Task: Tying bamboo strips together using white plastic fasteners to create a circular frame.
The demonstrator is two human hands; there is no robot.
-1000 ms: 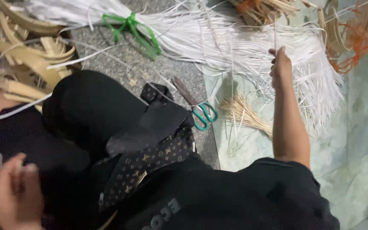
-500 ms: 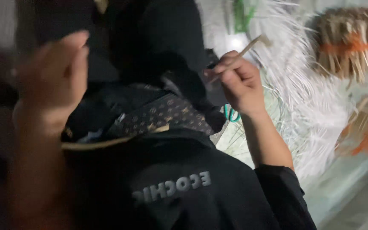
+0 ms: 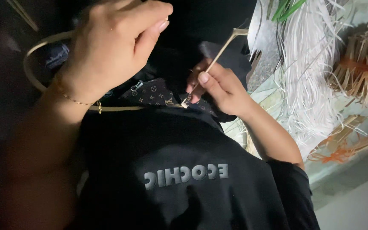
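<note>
My right hand (image 3: 216, 83) pinches a thin pale strip (image 3: 216, 56) that slants up and to the right, its lower end near a patterned dark pouch (image 3: 153, 93) on my lap. My left hand (image 3: 111, 42) is raised in front of the camera, fingers curled, a thin chain bracelet at the wrist; it seems to hold a curved flat strip (image 3: 33, 55) that loops below it, though the grip itself is hidden. I wear a black top (image 3: 184, 170) with pale lettering.
On the floor to the right lies a bundle of white strips (image 3: 311, 81) tied with green bands (image 3: 286, 9). Beyond it are tan strip bundles bound with orange cord (image 3: 363, 64). More orange-tied strips (image 3: 341, 149) lie lower right on the pale floor.
My right hand came back from the white bundle with a thin strip and now holds it over my lap. My left hand rose up close to the camera. The view tilted down.
</note>
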